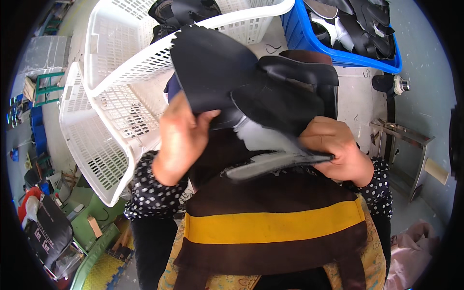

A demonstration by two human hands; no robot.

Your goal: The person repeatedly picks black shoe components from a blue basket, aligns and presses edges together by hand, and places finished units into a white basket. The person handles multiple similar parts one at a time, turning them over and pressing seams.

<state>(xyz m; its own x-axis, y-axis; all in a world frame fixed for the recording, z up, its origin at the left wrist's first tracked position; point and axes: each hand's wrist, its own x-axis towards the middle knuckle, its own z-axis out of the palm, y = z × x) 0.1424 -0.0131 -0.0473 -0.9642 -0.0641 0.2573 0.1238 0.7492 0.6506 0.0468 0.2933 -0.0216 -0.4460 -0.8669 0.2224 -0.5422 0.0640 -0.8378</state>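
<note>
Over my lap I hold a black leather shoe upper (217, 67), its far left edge cut in a zigzag. The pale grey lining (266, 137) shows on its near side. My left hand (181, 140) is slightly blurred and pinches the left edge of the leather, thumb toward the middle. At the right, my right hand (333, 145) has its fingers curled round the near right end of the upper. Just beyond the piece lies another black part with a rounded padded shape (302, 70); what it rests on is mostly hidden.
White slatted plastic baskets (104, 145) stand at the left, the far one with black shoe parts (186, 12) in it. A blue crate (345, 60) of black and white shoe parts is at the far right. A metal stand (406, 135) is by the right wall.
</note>
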